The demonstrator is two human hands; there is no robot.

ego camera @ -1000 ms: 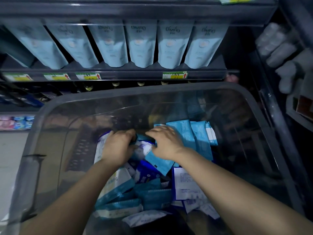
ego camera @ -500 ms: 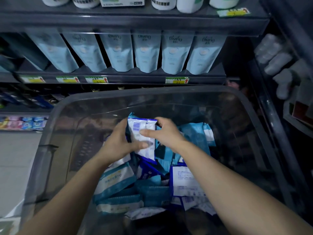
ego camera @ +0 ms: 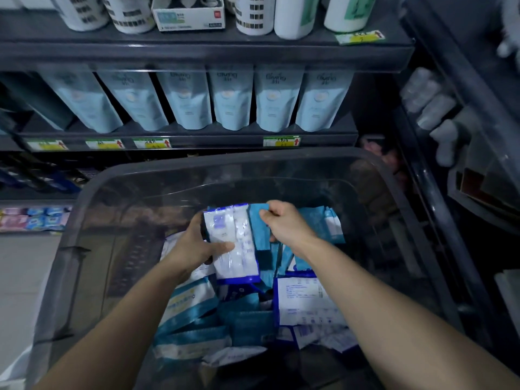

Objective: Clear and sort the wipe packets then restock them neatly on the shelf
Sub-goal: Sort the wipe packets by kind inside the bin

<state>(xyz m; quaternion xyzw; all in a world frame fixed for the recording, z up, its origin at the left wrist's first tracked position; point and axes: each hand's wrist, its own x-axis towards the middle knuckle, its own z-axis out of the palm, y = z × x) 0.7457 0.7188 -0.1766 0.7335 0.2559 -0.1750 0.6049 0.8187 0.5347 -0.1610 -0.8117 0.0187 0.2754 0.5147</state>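
A clear plastic bin [ego camera: 84,215] in front of me holds a loose pile of wipe packets [ego camera: 197,311], teal, white and blue-edged. My left hand [ego camera: 194,246] grips a white packet with a dark blue border [ego camera: 233,243], held upright above the pile. Right beside it, my right hand [ego camera: 287,223] pinches the top of a teal packet [ego camera: 259,235] that stands against the white one. Both hands are inside the bin, near its middle. A dark shelf [ego camera: 197,139] with price tags runs just beyond the bin.
Light blue pouches [ego camera: 230,99] stand in a row on the shelf behind the bin. White canisters and a box [ego camera: 188,15] fill the shelf above. A side rack with pale bottles [ego camera: 433,108] is at the right. Colourful packets [ego camera: 33,218] lie on a low shelf at left.
My hands went from digging in the pile to lifting packets out: the left raised the white blue-edged packet, the right took a teal one beside it. The view tilted upward.
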